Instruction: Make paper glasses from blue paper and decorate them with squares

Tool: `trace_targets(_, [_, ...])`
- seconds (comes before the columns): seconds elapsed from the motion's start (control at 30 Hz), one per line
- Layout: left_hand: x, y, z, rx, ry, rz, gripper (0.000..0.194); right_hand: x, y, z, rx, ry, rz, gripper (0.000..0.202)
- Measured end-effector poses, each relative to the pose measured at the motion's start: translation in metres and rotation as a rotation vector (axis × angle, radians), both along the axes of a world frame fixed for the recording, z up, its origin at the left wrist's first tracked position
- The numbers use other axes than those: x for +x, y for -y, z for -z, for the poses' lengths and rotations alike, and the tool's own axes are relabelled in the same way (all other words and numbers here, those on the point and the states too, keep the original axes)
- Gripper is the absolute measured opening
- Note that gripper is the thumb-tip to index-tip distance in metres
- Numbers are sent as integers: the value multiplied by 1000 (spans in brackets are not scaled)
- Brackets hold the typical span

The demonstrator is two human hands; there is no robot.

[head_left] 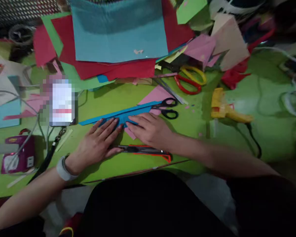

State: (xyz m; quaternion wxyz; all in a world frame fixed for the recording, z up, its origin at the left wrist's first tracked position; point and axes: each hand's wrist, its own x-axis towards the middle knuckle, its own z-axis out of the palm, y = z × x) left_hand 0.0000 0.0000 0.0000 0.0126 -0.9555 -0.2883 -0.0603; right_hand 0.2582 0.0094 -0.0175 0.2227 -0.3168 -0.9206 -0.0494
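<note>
Blue paper strip, long and thin, lying under left hand and right hand, both pressing flat, fingers open, gripping nothing.

No lettering can be read anywhere on the green table; the card near its left edge is blurred.

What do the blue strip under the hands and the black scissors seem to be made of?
Blue strip: probably craft paper, matte; it lies flat with sharp folded edges under both hands, left hand and right hand. Black scissors: handles look like smooth plastic, slightly glossy; the blades are mostly hidden, so their metal is only likely.
</note>
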Motion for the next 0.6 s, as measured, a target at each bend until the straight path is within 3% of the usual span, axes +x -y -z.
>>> trace_targets(0.33, [0, 1, 6, -61, 43, -10, 70, 2, 2, 7, -137, 20, 26, 28])
trace_targets(0.6, [1, 2, 8, -29, 48, -8, 71, 1, 1, 7, -73, 59, 37, 28])
